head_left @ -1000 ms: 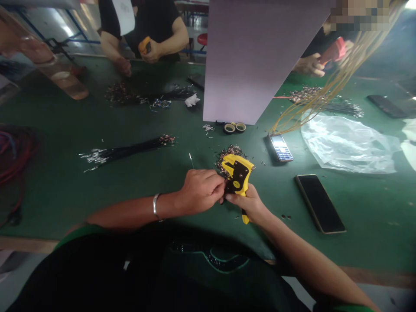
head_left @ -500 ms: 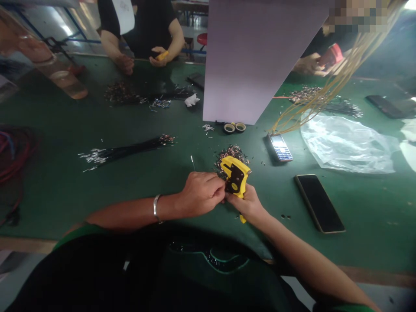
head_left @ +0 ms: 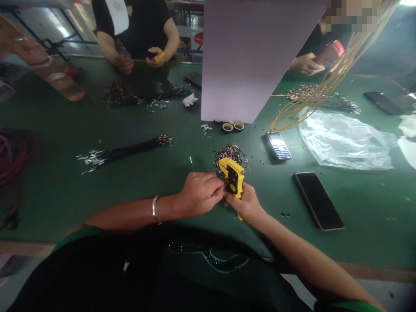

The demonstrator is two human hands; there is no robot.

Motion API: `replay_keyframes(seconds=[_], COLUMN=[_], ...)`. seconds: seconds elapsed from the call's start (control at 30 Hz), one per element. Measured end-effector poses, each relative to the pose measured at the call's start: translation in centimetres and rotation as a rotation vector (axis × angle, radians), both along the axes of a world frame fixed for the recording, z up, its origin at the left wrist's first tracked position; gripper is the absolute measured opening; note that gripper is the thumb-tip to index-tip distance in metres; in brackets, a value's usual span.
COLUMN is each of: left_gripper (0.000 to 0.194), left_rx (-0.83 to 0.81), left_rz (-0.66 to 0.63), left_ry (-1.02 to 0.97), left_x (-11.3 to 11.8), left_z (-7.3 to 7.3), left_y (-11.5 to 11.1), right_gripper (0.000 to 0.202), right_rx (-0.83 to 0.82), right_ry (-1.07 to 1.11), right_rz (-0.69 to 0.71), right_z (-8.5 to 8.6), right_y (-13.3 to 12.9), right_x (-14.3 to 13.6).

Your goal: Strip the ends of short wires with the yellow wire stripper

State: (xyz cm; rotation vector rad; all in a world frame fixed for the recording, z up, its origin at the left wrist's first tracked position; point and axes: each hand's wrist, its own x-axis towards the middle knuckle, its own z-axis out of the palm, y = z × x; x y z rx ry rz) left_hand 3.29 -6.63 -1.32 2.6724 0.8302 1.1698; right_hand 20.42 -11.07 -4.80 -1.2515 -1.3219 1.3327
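Yellow tool [head_left: 231, 177] | in right hand [head_left: 247, 203] | round label [head_left: 233, 187] unreadable

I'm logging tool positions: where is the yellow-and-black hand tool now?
In the head view, the tool sits just right of centre in the right hand, beside the left hand, partly hiding the wire pile.

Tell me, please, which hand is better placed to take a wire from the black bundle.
Probably the left hand: it is nearer the black bundle, though it seems to hold a thin wire; the right hand, farther off, grips the yellow tool.
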Motion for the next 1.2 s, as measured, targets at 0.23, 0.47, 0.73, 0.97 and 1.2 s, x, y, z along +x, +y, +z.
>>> replay_keyframes(seconds=[0.23,0.47,0.73,0.97,1.2], left_gripper=[0.023,0.021,0.019,0.021,0.023], left_rx=[-0.033,-0.153,-0.321,-0.301,-0.14], left_rz=[-0.013,0.0,-0.027,-0.017,0.006], left_ry=[-0.011,0.029,0.071,0.179,0.295], left_x=[0.0,-0.2,-0.5,-1.3,-1.6], left_z=[-0.1,-0.2,-0.3,0.5,1.0], left_y=[0.1,0.4,1.0,1.6,2.1], right_gripper=[0.026,0.027,0.024,0.025,0.023], right_rx=[0.039,0.045,0.0,-0.061,-0.074], right_ry=[-0.043,-0.084,-0.04,0.0,0.034], right_rz=[-0.039,-0.051,-0.051,-0.081,-0.102], right_z=[0.0,0.0,-0.1,-0.3,-0.5], right_y=[-0.1,0.4,0.7,1.0,1.5], right_x=[-0.1,0.0,-0.2,-0.2,0.0])
